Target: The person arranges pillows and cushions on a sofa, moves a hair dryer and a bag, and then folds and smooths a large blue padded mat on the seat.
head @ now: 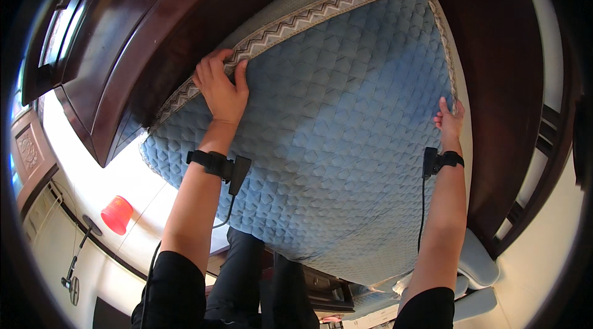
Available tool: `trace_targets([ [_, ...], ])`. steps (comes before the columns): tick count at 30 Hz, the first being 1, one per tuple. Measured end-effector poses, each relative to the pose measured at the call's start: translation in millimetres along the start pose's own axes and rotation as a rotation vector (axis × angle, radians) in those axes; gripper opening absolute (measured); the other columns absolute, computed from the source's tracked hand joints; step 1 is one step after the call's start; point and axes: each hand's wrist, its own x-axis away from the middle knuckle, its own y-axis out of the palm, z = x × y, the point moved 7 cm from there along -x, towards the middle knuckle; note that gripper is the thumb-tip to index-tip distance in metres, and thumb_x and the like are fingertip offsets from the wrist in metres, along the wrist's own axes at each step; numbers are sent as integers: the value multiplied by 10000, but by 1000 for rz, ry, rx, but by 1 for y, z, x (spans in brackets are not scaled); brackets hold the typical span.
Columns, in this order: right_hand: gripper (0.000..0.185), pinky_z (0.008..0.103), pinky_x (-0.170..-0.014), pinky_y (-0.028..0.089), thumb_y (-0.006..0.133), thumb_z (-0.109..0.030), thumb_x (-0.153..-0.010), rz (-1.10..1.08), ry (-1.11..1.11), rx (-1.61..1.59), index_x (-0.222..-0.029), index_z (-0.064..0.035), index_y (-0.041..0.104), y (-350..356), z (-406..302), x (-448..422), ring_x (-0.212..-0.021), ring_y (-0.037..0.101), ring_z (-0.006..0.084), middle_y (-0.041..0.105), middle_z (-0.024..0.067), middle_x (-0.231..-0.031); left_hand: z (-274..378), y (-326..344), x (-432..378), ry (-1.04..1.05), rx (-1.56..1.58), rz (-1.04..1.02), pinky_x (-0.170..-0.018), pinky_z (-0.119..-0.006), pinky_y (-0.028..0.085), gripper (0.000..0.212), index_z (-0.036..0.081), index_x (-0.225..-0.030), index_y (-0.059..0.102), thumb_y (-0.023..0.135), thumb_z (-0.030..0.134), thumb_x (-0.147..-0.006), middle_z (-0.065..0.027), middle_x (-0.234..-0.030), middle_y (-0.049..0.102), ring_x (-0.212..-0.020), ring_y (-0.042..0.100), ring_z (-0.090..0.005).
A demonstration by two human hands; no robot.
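Note:
A blue quilted cover (pixel 324 111) lies spread before me over a pale cushion or pad (pixel 296 0), whose bare strip shows beyond the far edge. Zigzag-patterned trim (pixel 319 9) borders the cover. My left hand (pixel 223 90) grips this trim on the left part of the far edge, thumb on the blue side and fingers over the border. At the right edge, my right hand (pixel 449 120) pinches the narrow trim between thumb and fingers. Both wrists wear black straps with small devices and cables.
Dark wooden frame parts rise beyond the cover (pixel 153 37) and along its right side (pixel 491 74). On the pale floor at left stand a red bucket (pixel 117 215) and a pedestal fan (pixel 72 278). Grey-blue cushions (pixel 477 259) sit at lower right.

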Motion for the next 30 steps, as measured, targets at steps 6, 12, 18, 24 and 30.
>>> trace_targets([
  [6, 614, 226, -448, 461, 788, -348, -780, -89, 168, -23, -1223, -117, 432, 1, 2, -19, -525, 575, 125, 569, 50, -712, 2, 1, 2, 42, -77, -25, -892, -414, 337, 144, 173, -969, 622, 641, 149, -829, -52, -948, 518, -939, 490, -271],
  [12, 646, 216, -437, 464, 799, -325, -771, -45, 38, 80, -1245, -122, 410, 3, -17, -17, -509, 583, 116, 557, 36, -715, 0, 1, 4, 17, -89, -46, -871, -418, 341, 157, 171, -944, 610, 616, 85, -812, -55, -940, 502, -927, 485, -272],
  [18, 442, 211, -419, 433, 770, -287, -810, -105, 107, 3, -1101, -75, 514, 4, -17, -26, -524, 585, 106, 526, 4, -660, 6, -2, -2, 11, -86, 1, -856, -403, 340, 162, 128, -943, 578, 586, 27, -817, -77, -942, 506, -906, 485, -286],
  [24, 379, 212, -448, 412, 753, -253, -829, 51, -135, -169, -1063, -54, 531, 13, -54, -26, -527, 586, 104, 533, -2, -634, -2, -9, -7, 3, -162, -11, -821, -404, 392, 172, 102, -951, 605, 596, 3, -811, -94, -946, 512, -914, 502, -301],
  [30, 418, 222, -455, 412, 770, -230, -808, 76, -141, -100, -1101, -45, 537, 67, -103, -50, -524, 560, 97, 585, 30, -677, -2, -16, -9, 1, -141, 8, -817, -388, 465, 249, 102, -1137, 637, 582, 98, -894, -135, -1026, 556, -941, 564, -326],
])
